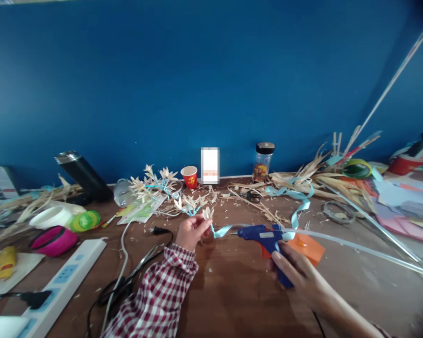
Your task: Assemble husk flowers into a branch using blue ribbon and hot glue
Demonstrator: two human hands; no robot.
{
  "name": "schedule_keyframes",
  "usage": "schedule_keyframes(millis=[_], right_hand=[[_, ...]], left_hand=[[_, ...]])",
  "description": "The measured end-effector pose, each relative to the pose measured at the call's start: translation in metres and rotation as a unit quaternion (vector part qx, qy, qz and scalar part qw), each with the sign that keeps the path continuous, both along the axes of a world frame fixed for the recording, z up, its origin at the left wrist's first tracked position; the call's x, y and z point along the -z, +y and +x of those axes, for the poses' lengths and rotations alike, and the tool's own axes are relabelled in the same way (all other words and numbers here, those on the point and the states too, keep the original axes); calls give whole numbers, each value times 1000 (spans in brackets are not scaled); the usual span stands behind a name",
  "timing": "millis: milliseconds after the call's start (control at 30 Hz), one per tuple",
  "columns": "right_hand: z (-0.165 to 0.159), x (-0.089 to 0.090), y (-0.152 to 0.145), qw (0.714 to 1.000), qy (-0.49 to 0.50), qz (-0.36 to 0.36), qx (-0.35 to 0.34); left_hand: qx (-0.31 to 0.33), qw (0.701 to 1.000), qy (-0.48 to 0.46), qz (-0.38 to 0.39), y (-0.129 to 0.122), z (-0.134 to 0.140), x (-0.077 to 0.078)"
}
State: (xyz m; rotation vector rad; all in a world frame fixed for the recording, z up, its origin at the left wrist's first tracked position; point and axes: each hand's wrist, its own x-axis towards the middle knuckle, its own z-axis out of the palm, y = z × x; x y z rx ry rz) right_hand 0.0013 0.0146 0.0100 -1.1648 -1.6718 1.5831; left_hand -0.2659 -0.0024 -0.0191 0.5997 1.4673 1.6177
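In the head view, the left hand (192, 233), in a maroon-and-white checked sleeve (162, 291), pinched a small, pale, papery flower (207, 214) just below its petals, over the brown wooden table (229, 295). A light-blue ribbon (222, 231) ran from the flower toward a blue plastic glue gun (266, 238) (a long translucent glue stick (338, 241) jutted from its back), which the right hand (296, 267) grasped by the handle. An orange paper sheet (310, 249) lay below the gun.

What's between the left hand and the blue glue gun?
In the head view, a light blue ribbon runs from the left hand toward the blue glue gun.
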Motion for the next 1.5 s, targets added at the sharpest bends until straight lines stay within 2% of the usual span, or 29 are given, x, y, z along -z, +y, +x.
schedule_keyframes(millis=[100, 200, 467, 700, 867, 1167, 1500], right_hand=[[-9, 5, -1, 998, -29, 43, -46], [-14, 5, -4, 992, -65, 85, -71], [-19, -2, -7, 978, -109, 167, -69], [-29, -5, -10, 976, -91, 182, -73], [-31, -2, -9, 973, -95, 199, -75], [-32, 0, -7, 977, -88, 187, -58], [-33, 2, -7, 976, -96, 188, -59]], left_hand=[[9, 998, 51, -23, -1, -1, 4], [13, 994, 102, -37, -2, 0, 3], [8, 991, 116, -58, -4, 5, -8], [28, 990, 129, -38, -5, 3, -4], [19, 990, 134, -45, -4, 2, -1], [13, 992, 119, -44, -3, 2, 1], [7, 993, 112, -41, -4, 5, -4]])
